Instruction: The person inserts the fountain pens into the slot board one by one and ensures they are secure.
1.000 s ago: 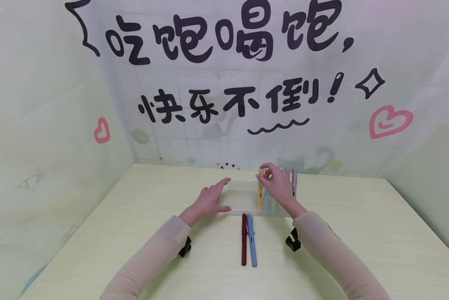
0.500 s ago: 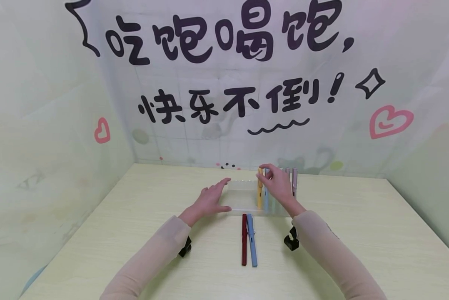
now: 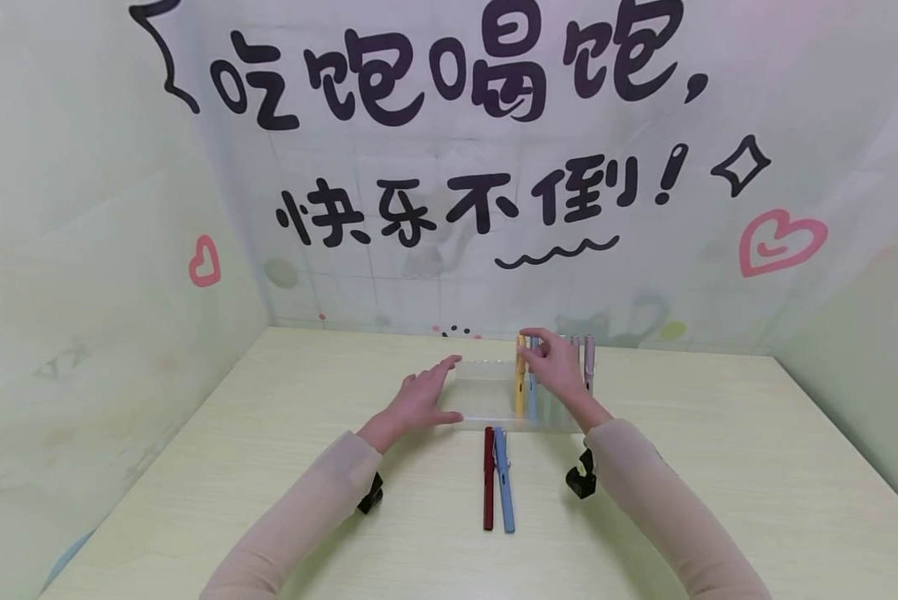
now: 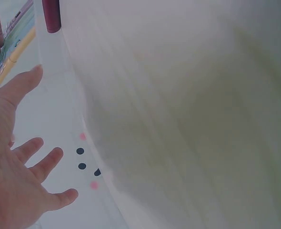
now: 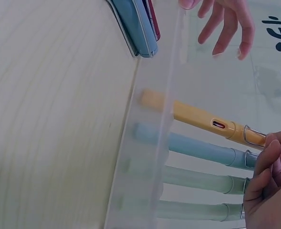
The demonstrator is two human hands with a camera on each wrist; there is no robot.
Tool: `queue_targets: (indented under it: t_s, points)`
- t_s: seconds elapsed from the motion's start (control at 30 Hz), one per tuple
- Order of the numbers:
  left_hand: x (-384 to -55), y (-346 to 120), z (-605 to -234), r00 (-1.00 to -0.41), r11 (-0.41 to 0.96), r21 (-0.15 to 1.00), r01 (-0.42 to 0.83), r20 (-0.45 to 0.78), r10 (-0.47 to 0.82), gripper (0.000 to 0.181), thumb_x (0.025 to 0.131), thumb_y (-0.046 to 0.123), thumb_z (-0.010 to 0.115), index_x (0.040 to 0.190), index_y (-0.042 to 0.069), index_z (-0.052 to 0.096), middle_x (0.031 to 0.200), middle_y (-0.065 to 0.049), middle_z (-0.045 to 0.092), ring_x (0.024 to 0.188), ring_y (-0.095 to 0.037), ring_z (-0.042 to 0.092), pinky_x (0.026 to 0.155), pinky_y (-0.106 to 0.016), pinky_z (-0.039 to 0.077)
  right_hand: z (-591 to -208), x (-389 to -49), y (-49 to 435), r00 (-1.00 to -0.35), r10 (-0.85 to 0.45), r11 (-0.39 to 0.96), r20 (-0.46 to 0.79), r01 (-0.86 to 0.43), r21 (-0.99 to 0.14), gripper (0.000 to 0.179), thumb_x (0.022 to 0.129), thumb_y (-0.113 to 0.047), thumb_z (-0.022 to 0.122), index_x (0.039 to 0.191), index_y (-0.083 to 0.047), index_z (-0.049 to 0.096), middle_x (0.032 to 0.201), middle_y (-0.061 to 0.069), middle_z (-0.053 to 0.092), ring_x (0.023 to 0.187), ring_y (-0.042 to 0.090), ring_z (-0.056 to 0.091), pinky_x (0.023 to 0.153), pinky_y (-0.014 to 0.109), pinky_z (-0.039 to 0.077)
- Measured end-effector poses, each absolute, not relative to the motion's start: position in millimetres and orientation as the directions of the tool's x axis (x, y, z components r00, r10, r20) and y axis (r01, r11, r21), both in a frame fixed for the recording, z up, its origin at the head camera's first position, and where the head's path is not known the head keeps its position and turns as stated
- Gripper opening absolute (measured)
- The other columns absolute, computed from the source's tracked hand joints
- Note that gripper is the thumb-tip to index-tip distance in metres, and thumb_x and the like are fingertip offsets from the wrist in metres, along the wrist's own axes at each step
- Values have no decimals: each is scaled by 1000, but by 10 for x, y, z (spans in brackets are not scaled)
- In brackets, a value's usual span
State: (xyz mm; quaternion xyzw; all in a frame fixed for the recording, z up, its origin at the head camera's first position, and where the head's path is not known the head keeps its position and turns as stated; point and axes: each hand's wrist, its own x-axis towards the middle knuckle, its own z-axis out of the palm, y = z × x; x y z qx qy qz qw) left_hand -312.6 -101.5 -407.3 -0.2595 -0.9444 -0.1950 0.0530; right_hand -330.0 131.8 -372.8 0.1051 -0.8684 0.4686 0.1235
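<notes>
Pinching, by thumb and curled fingers of the right hand (image 3: 559, 369), the cap end of a slim, yellow-orange, apparently plastic pen (image 5: 202, 119) with a metal wire clip (image 5: 245, 135). Found in a long, translucent, notch-edged plastic rack (image 3: 486, 424), with lower end behind the front wall, just beside a slim light-blue capped pen (image 5: 197, 149) and near two slim pale-green capped pens (image 5: 202, 180). At the left hand (image 3: 417, 400), spread fingers, holding nothing, by the rack's left end; cannot tell whether touching. Noting also, in front of the rack on the pale wood-grain table (image 3: 329, 533), a slim dark-red pen (image 3: 488, 483) and a slim mid-blue pen (image 3: 506, 492), lying close together. Regarding the yellow-orange pen, judged light, stiff and not readily broken, but smooth enough to twist or slip between fingertips. Best held high on the exposed cap, by opposite sides, off the springy clip and clear of the neighbouring caps. Regarding the rack, judged light and liable to skid if pushed; best steadied by the ends.
</notes>
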Motion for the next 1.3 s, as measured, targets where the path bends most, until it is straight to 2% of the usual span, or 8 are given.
queue_targets:
  t_s: [0.13,0.5,0.83,1.17,1.3]
  points:
    - [-3127,-1015,-4072,-860,789,341,511,200,470,90,70,36,73,139,14,19,132,-8,40,109,-27,45,90,-53,26,-3739,-3317,1331,-956,-65,518,286,-277,-809,31,87,-16,56,117,-9,55,57,8,51,47,16,46,40,25,35]
    - [-3133,-1017,-4074,-860,786,350,509,195,471,90,70,36,73,139,15,19,133,-7,39,111,-26,45,90,-53,26,-3720,-3310,1317,-950,-67,576,304,-286,-766,31,87,-16,55,117,-9,55,54,4,48,46,15,42,39,25,32]
    - [-3135,-1016,-4083,-859,787,343,512,196,473,90,70,37,73,139,14,19,133,-7,39,110,-26,45,90,-52,27,-3698,-3265,1349,-955,-87,486,283,-289,-825,38,87,-18,57,124,-12,50,57,6,49,47,17,44,40,25,35]
    - [-3131,-1013,-4076,-863,789,349,505,189,468,90,71,36,73,139,15,18,133,-7,39,110,-26,45,90,-52,26,-3700,-3135,1421,-923,-160,457,351,-385,-802,27,86,-17,58,111,-6,58,58,7,52,46,20,46,40,26,36]
    - [-3129,-1017,-4077,-864,789,353,503,190,466,90,70,35,73,139,14,19,133,-7,39,110,-26,45,90,-53,26,-3743,-3054,1445,-920,-193,470,340,-391,-791,23,86,-17,58,105,-5,61,58,7,53,45,19,46,40,27,37]
